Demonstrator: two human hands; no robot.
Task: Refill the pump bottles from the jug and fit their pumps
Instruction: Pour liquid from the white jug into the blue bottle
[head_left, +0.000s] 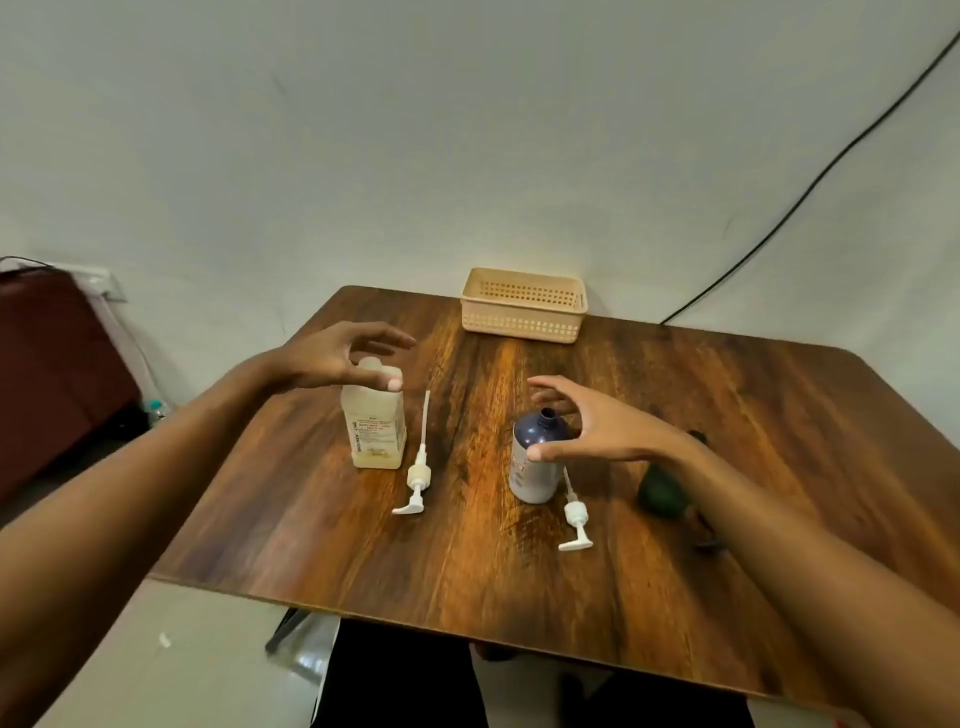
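A translucent jug (373, 423) with pale yellow liquid stands upright on the table's left part. My left hand (340, 358) hovers over its top with fingers spread, holding nothing. A dark blue bottle (536, 462) with an uncapped neck stands near the middle. My right hand (592, 423) is spread around its upper part, thumb in front of the shoulder; contact is unclear. Two white pumps lie flat: one (418, 470) beside the jug, the other (575, 514) right of the blue bottle. A dark green bottle (662, 491) lies behind my right forearm, partly hidden.
A beige perforated basket (523, 306) stands at the far edge of the wooden table (493, 561). A black cable (810, 182) runs down the wall at the right. A dark red piece of furniture (52, 364) stands to the left of the table.
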